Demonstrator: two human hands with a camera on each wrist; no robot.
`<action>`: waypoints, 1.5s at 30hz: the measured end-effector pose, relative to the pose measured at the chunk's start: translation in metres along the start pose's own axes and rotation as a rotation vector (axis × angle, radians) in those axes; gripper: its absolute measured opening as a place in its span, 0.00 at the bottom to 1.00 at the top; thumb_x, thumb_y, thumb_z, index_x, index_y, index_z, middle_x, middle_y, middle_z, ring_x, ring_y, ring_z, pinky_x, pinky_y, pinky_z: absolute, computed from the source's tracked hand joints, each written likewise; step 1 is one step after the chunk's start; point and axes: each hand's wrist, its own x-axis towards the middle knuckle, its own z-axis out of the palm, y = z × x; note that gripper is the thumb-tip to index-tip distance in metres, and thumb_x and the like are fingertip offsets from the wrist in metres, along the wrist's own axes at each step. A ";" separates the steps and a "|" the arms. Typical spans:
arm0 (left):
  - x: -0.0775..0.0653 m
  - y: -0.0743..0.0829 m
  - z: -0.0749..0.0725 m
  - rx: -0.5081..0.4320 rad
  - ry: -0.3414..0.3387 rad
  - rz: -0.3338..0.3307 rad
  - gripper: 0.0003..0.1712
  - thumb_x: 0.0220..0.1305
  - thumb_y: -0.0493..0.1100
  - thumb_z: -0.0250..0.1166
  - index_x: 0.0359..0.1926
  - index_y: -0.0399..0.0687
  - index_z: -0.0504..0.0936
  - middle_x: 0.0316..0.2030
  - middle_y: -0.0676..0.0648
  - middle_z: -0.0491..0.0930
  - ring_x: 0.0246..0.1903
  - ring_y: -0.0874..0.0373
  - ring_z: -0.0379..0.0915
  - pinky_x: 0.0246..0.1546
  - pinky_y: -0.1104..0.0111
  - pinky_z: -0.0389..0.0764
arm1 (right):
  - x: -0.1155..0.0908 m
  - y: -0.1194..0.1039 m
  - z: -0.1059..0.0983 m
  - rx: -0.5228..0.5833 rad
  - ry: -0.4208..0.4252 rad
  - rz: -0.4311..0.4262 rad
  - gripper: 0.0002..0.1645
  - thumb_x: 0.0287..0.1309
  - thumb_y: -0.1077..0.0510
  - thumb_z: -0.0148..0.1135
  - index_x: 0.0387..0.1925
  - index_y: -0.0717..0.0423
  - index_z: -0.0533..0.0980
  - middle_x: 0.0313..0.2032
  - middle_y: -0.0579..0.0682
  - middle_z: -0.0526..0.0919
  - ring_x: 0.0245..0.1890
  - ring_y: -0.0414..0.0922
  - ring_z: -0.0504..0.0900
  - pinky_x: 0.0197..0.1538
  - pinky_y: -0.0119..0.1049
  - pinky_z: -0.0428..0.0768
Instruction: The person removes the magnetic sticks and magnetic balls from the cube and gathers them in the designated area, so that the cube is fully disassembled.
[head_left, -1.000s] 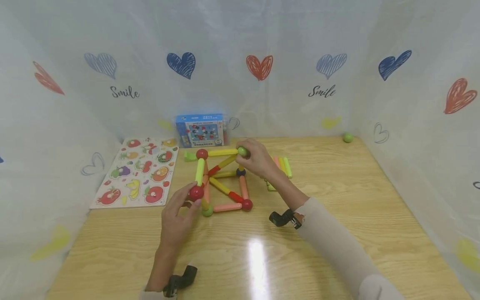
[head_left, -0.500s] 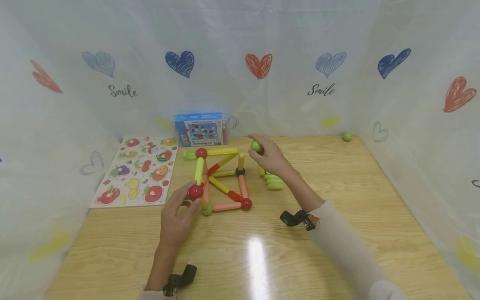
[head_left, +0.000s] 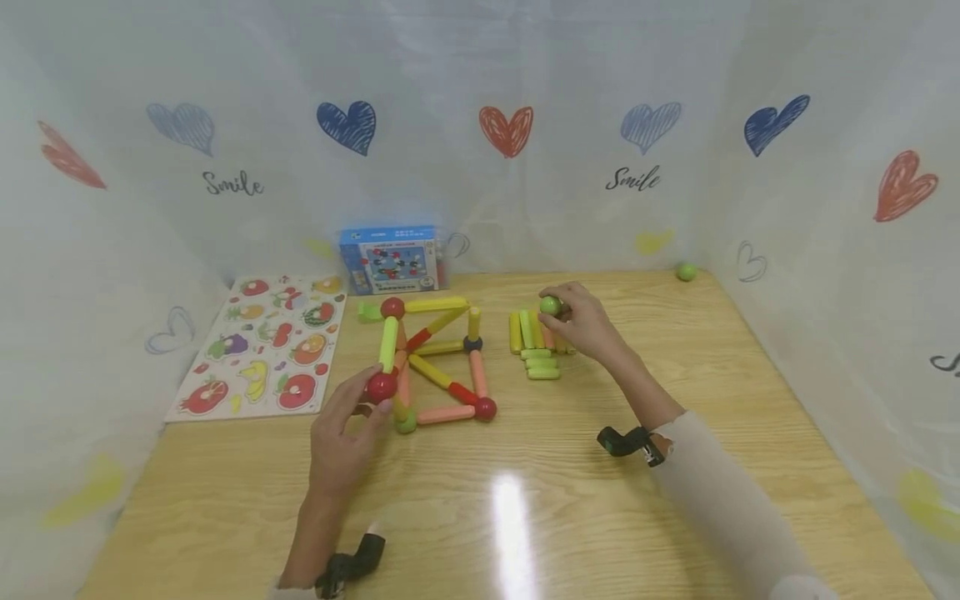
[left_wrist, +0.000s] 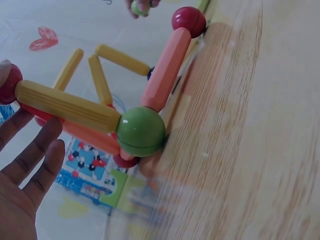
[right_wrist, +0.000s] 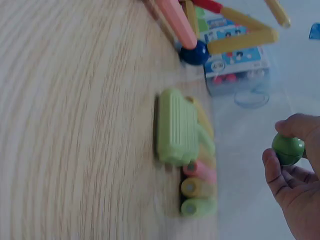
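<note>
My left hand (head_left: 341, 442) pinches a red ball (head_left: 382, 387) at the near left upper corner of a frame built from rods and balls. In the left wrist view a yellow rod (left_wrist: 67, 106) joins that ball to a green ball (left_wrist: 141, 131) on the table. My right hand (head_left: 592, 329) holds another green ball (right_wrist: 288, 149) between thumb and fingers, above loose rods and apart from the frame. A yellow rod (head_left: 437, 306) reaches rightward from the back red ball (head_left: 392, 308), its right end bare. One upright yellow rod (head_left: 474, 323) stands on a dark blue ball (head_left: 473, 343).
Loose green rods (head_left: 542, 364) and yellow rods (head_left: 515, 332) lie right of the frame. A blue box (head_left: 393, 260) stands at the back wall. A fruit picture board (head_left: 258, 346) lies at left. One green ball (head_left: 686, 272) sits in the far right corner.
My right hand has pulled the green ball off the top yellow rod's end and carried it right, over the loose rods. My left hand keeps its hold on the red ball.
</note>
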 end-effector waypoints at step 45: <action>-0.002 -0.002 0.000 0.002 -0.038 -0.004 0.33 0.61 0.31 0.70 0.66 0.52 0.75 0.58 0.51 0.78 0.45 0.60 0.74 0.42 0.74 0.79 | 0.106 -0.001 0.037 -0.172 -0.116 0.119 0.29 0.69 0.54 0.61 0.64 0.66 0.70 0.56 0.62 0.77 0.55 0.56 0.77 0.56 0.51 0.77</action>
